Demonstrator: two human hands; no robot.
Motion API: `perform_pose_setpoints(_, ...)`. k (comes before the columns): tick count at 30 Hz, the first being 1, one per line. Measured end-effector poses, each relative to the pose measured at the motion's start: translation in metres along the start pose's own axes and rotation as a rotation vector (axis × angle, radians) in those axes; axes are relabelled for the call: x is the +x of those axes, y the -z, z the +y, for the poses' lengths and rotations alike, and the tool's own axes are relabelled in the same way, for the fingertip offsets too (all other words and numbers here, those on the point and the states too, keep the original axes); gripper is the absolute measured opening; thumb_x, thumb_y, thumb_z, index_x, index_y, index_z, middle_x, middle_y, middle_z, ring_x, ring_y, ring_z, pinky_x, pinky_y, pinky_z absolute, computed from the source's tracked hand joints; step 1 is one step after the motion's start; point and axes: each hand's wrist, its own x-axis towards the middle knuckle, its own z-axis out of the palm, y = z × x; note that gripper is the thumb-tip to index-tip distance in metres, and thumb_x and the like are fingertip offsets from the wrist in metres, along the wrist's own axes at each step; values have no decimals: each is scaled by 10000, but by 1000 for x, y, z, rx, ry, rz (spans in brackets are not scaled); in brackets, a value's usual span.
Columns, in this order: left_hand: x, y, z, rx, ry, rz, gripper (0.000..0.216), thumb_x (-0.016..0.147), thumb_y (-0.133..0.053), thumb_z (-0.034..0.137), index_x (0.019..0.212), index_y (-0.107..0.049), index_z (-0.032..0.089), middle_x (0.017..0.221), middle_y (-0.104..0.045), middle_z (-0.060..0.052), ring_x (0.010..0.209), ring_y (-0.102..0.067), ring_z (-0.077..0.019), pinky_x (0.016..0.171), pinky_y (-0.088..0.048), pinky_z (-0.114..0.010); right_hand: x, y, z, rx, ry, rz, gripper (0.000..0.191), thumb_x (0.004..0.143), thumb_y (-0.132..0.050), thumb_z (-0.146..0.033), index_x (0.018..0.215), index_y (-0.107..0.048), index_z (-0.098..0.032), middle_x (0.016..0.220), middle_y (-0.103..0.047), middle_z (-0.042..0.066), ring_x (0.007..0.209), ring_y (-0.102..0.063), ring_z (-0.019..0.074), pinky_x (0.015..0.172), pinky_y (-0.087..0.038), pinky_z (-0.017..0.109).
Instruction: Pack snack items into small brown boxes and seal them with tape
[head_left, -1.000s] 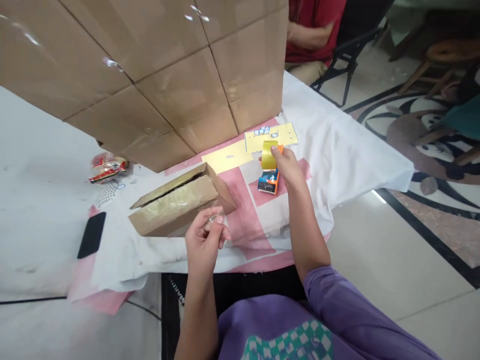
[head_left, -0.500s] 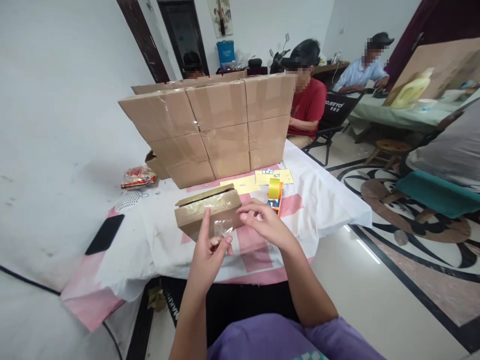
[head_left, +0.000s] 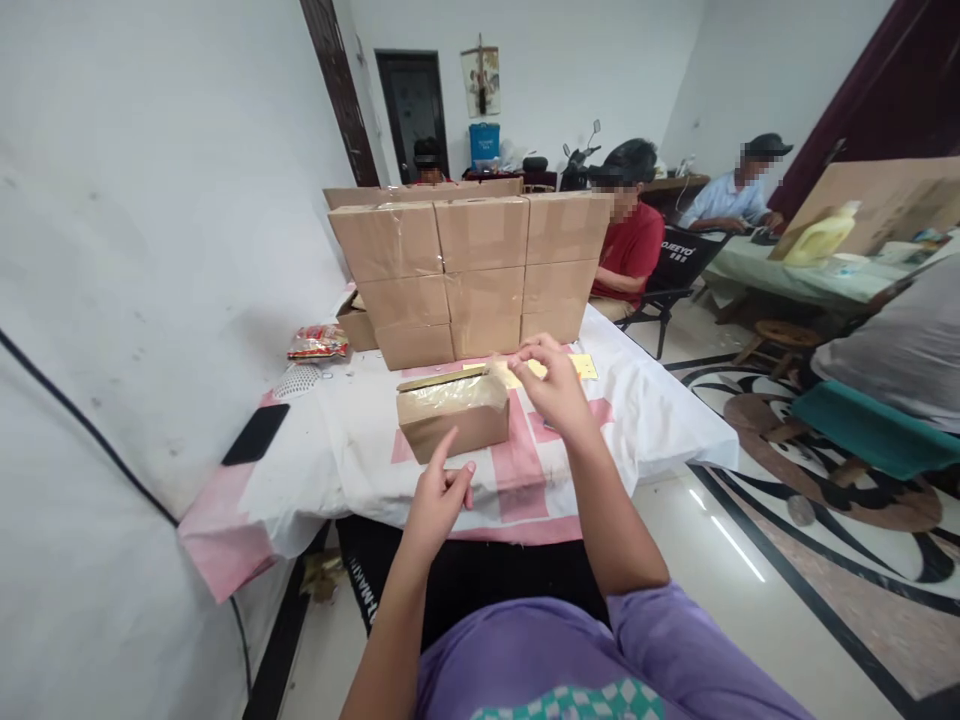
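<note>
A small cardboard box (head_left: 454,430) stands on the cloth-covered table, with shiny clear tape (head_left: 487,392) along its upper front edge. My right hand (head_left: 553,385) is at the box's upper right corner, fingers pinched on what looks like a loose end of that tape. In front of the box, my left hand (head_left: 441,495) is raised with the index finger stretched out and the thumb apart, holding nothing. My right hand mostly hides the tape dispenser and part of the yellow paper (head_left: 583,366).
Stacked cardboard boxes (head_left: 480,270) form a wall behind the small box. A black phone (head_left: 255,434) and a red snack packet (head_left: 318,342) lie at the left. A person in red (head_left: 634,250) sits beyond the stack; others sit farther back.
My right hand has risen from the box's right side to its upper corner. The clear strip no longer shows low on the box front. My left hand has moved back slightly; the view has shifted.
</note>
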Motion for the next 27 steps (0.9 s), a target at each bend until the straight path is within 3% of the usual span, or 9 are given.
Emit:
perform_pose_setpoints(2, -1, 7, -14, 95, -11, 50, 797, 914, -616, 508, 1568, -373, 123, 547, -605, 51, 507, -521, -138, 569, -409, -242, 14, 6, 0, -27, 12, -61, 179, 893, -642, -297, 739, -676, -210, 981, -604, 67, 1042, -591, 252, 1003, -411, 425)
perform_pose_setpoints(4, 6, 20, -23, 252, -105, 190, 623, 924, -595, 478, 1451, -535, 151, 694, -683, -3, 616, -597, -160, 648, -465, -276, 24, 4, -3, -29, 6, -168, 175, 881, -651, -303, 744, -695, -203, 993, -601, 65, 1044, -589, 248, 1001, -405, 420)
perform_pose_setpoints(7, 35, 48, -25, 456, -313, 417, 397, 932, -572, 428, 1228, -674, 184, 1054, -728, -97, 975, -668, -222, 908, -512, -355, 34, -8, -11, -7, -18, -337, 197, 883, -656, -339, 756, -710, -198, 1014, -609, 60, 1005, -587, 225, 977, -413, 403)
perform_pose_setpoints(10, 76, 76, -22, 481, -366, 466, 371, 924, -567, 359, 1252, -653, 208, 1345, -650, -121, 1299, -554, -261, 1120, -422, -417, 40, -23, -18, 91, -20, -502, 236, 866, -687, -391, 742, -708, -192, 994, -618, 47, 929, -592, 188, 935, -433, 370)
perform_pose_setpoints(13, 109, 92, -28, 481, -326, 471, 354, 881, -629, 321, 1220, -668, 228, 1542, -513, -113, 1463, -398, -301, 1232, -278, -491, 45, -34, -21, 275, -47, -624, 283, 822, -740, -450, 725, -701, -187, 964, -629, 38, 868, -600, 166, 874, -457, 343)
perform_pose_setpoints(16, 123, 96, -43, 450, -269, 461, 272, 865, -655, 318, 1118, -686, 224, 1521, -527, -129, 1482, -377, -332, 1239, -245, -544, 52, -49, -16, 419, -60, -676, 310, 821, -755, -483, 741, -704, -189, 1003, -634, 37, 869, -607, 153, 868, -468, 331)
perform_pose_setpoints(19, 126, 96, -60, 391, -232, 447, 264, 851, -664, 304, 1108, -670, 240, 1412, -605, -117, 1467, -411, -320, 1230, -272, -541, 62, -79, -1, 463, -32, -691, 317, 821, -764, -492, 764, -713, -185, 1058, -641, 47, 911, -613, 155, 893, -475, 328)
perform_pose_setpoints(24, 129, 96, -76, 266, -223, 459, 359, 820, -718, 330, 1166, -668, 248, 1468, -528, -121, 1484, -389, -308, 1235, -283, -497, 75, -146, 43, 282, -114, -686, 327, 769, -784, -449, 668, -665, -162, 844, -649, 30, 815, -593, 157, 794, -478, 292)
perform_pose_setpoints(27, 130, 93, -82, 186, -250, 486, 439, 816, -747, 399, 1209, -641, 235, 1491, -491, -134, 1444, -434, -298, 1205, -340, -465, 74, -170, 69, 199, -145, -658, 307, 772, -753, -420, 650, -642, -161, 745, -616, 10, 748, -564, 152, 727, -460, 277)
